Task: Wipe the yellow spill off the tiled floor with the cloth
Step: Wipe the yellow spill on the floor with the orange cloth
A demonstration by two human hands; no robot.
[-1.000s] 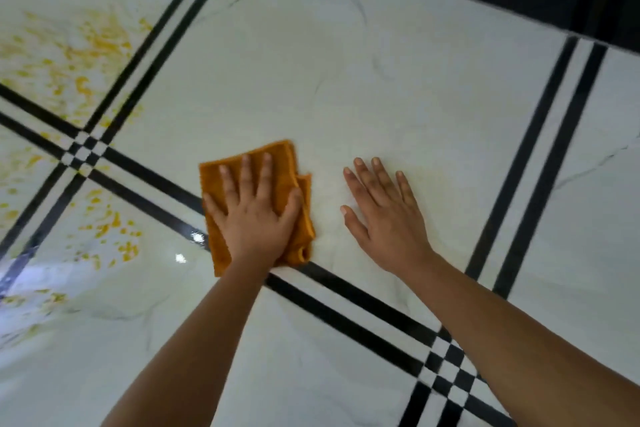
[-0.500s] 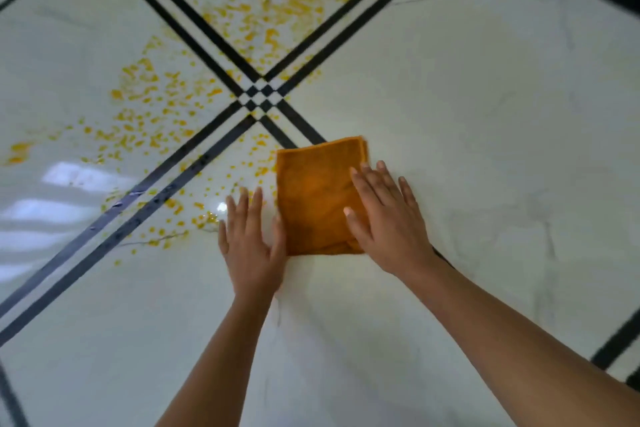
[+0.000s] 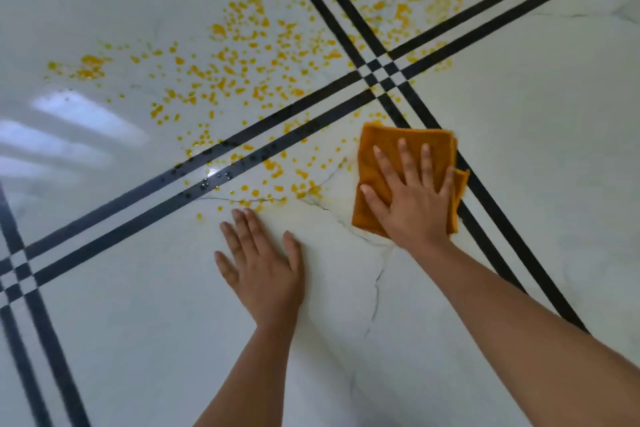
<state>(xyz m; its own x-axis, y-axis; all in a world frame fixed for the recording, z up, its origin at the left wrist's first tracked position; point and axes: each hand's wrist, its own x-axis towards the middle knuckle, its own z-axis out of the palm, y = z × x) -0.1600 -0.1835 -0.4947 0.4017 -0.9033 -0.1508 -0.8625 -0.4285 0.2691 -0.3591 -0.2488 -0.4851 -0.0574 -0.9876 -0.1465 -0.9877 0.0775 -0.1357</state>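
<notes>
Glossy white marble-look tiled floor (image 3: 519,184) fills the view, with thin dark veins (image 3: 375,295) running through the near tile. Pairs of black stripes (image 3: 221,148) border the tiles and cross in a small checker pattern (image 3: 381,71) upper right of centre; a second crossing sits at the left edge. Yellow spill (image 3: 242,59) is scattered as many small drops and blobs across the far-left tile, the top tile beyond the crossing and the near tile, thinning toward the hands. Window glare (image 3: 69,125) shows on the left tile. Two bare forearms reach in from the bottom edge. Orange cloth (image 3: 384,146) is folded and lies flat on the floor just below the stripe crossing, at the right edge of the spill, its right edge overlapping one black stripe. Right hand (image 3: 414,204) presses palm-down on the cloth, fingers (image 3: 405,163) straight and spread apart, thumb out to the left, nothing gripped. Left hand (image 3: 263,270) is flat on bare tile, near the cloth but not touching it, fingers (image 3: 249,229) straight and fairly close together, thumb apart, tips just short of the nearest yellow drops. A few clear droplets (image 3: 207,180) bead on the stripes left of the cloth. Faint yellowish film shows on the tile between cloth and left hand.
</notes>
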